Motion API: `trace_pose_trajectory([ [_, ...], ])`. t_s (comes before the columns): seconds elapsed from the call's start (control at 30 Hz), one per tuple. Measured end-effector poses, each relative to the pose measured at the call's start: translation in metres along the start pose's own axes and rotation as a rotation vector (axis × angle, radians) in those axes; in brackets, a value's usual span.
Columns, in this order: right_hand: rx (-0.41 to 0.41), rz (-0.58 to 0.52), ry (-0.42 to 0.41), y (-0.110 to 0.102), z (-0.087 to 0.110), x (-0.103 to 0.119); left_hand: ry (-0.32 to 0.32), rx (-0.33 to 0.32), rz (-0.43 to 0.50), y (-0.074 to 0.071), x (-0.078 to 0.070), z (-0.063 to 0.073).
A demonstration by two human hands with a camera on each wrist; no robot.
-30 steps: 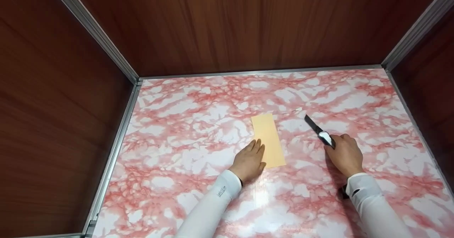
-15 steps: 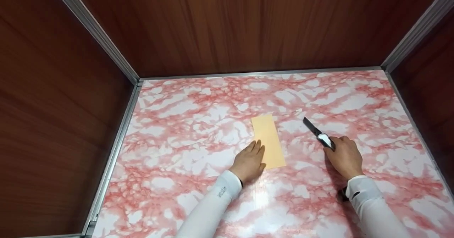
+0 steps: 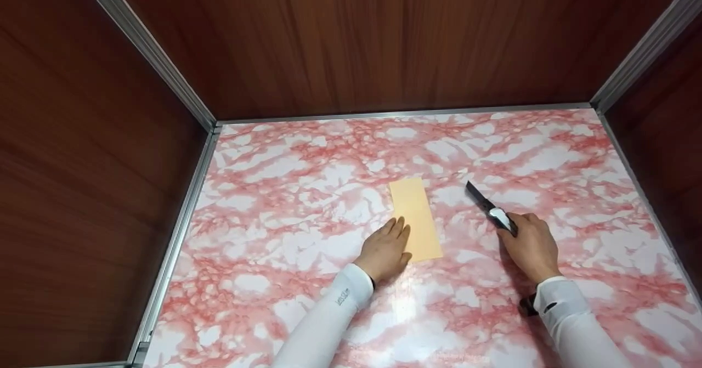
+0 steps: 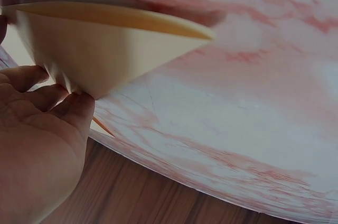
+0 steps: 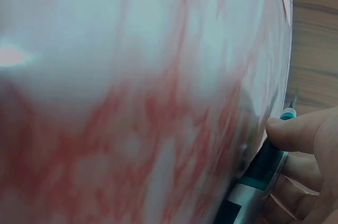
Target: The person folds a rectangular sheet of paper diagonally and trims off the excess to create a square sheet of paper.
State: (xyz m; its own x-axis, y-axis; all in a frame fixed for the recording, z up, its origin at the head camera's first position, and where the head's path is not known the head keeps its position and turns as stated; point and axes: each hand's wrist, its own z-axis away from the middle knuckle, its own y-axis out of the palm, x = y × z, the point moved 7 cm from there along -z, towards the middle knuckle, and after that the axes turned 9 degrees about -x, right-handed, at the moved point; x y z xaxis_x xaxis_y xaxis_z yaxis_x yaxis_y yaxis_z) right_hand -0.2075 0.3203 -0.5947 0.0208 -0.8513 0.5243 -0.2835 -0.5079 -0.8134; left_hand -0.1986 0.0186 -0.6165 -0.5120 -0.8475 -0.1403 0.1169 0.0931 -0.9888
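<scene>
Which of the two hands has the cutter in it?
The right hand, which grips the black and white cutter. The left hand holds no cutter; it touches the yellow paper instead.

Head view: we noted a glossy tabletop (image 3: 263, 236), red-pink & white marbled patt., w/ a bright glare patch (image 3: 405, 305) toward the near side. Dk reddish-brn wood-grain panels stood on 3 sides: back panel (image 3: 356, 44), L panel (image 3: 98, 181), R panel (image 3: 658, 115). Grey metal posts rose at both rear corners, L post (image 3: 155, 55) & R post (image 3: 644, 50). Thin metal strip (image 3: 406, 114) bordered the back edge; similar trim (image 3: 174, 247) on L. In both wrist views we saw brn wood grain (image 4: 132, 182) past the tabletop's edge.
</scene>
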Motion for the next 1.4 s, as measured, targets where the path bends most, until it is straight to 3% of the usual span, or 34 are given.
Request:
trace_pose_trajectory([
  [0.27, -0.004, -0.023, -0.021, 0.0, 0.006, 0.014, 0.012, -0.038, 0.029, -0.004, 0.001, 0.001],
  [0.57, 0.029, -0.05, -0.08, 0.012, 0.028, 0.037, 0.017, 0.029, 0.075, -0.005, 0.006, 0.002],
  [0.8, 0.027, -0.072, -0.118, 0.015, 0.04, 0.05, 0.032, 0.038, 0.072, -0.005, 0.008, 0.001],
  [1.07, 0.014, -0.089, -0.138, 0.011, 0.052, 0.057, 0.032, 0.043, 0.085, -0.002, 0.009, 0.0],
  [1.4, 0.059, -0.086, -0.106, 0.014, 0.059, 0.054, 0.072, 0.072, 0.072, -0.003, 0.013, -0.001],
])
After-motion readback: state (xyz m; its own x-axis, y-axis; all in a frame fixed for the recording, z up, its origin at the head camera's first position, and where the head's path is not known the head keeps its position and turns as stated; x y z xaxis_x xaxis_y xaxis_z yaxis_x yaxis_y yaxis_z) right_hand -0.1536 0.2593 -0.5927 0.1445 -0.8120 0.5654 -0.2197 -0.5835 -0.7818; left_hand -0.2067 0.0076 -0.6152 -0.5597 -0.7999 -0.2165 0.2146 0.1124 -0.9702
